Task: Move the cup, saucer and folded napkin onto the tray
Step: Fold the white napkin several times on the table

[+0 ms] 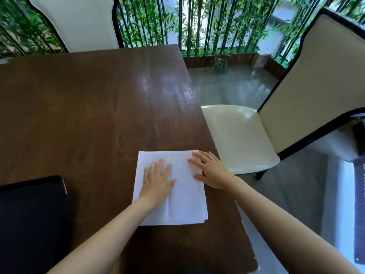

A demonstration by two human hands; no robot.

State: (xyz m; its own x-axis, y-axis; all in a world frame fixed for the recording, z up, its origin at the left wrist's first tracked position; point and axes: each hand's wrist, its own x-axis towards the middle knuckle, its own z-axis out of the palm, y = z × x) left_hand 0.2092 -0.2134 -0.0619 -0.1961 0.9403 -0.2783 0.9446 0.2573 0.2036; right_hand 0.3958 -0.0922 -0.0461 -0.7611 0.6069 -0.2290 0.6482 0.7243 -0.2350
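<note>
A white folded napkin [183, 202] lies flat on the dark wooden table [88, 107], near its right edge. My left hand [158, 180] rests palm down on the napkin's left half, fingers spread. My right hand [209, 169] lies flat on the napkin's upper right corner, fingers apart, partly over the table edge. A black tray [29, 214] sits at the lower left of the table, a short way left of the napkin. No cup or saucer is in view.
A cream chair [241, 137] with a dark frame stands close to the table's right edge. Another chair back [79, 22] rises behind the table's far side. Bamboo stems and a grey floor lie beyond.
</note>
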